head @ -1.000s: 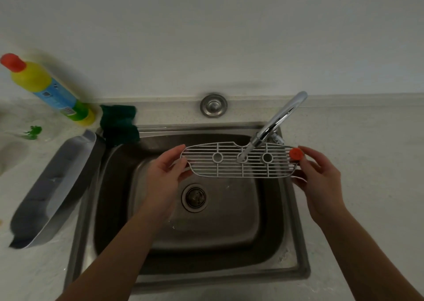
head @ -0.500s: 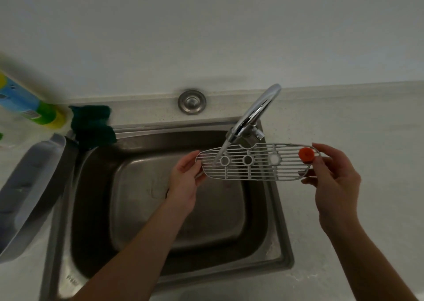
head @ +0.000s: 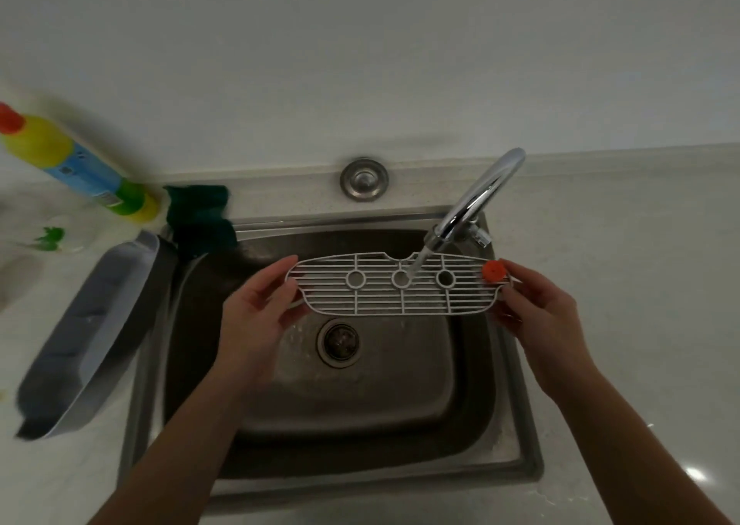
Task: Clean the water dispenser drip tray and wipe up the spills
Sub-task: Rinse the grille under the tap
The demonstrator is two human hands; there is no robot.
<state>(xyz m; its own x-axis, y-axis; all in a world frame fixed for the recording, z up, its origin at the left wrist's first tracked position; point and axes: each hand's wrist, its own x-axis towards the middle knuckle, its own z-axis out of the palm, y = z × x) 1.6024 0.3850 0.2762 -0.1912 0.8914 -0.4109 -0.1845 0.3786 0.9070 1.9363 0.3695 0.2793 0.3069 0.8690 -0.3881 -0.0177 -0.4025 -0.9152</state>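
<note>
A white slotted drip tray grate (head: 376, 296) with three round holes and an orange float button (head: 493, 271) at its right end is held level over the steel sink (head: 516, 404). My left hand (head: 256, 312) grips its left end and my right hand (head: 536, 304) grips its right end. Water runs from the chrome faucet (head: 476, 204) onto the grate near its middle hole. The grey drip tray basin (head: 88, 332) lies on the counter left of the sink, leaning on the rim.
A dark green sponge (head: 200, 220) sits at the sink's back left corner. A yellow, blue and green detergent bottle (head: 76, 164) with a red cap lies tilted at far left. The drain (head: 338, 342) is below the grate. Pale countertop (head: 640, 284) extends to the right.
The view swung right and back left. The grate stayed in both hands and now sits under the running faucet stream, centred over the sink.
</note>
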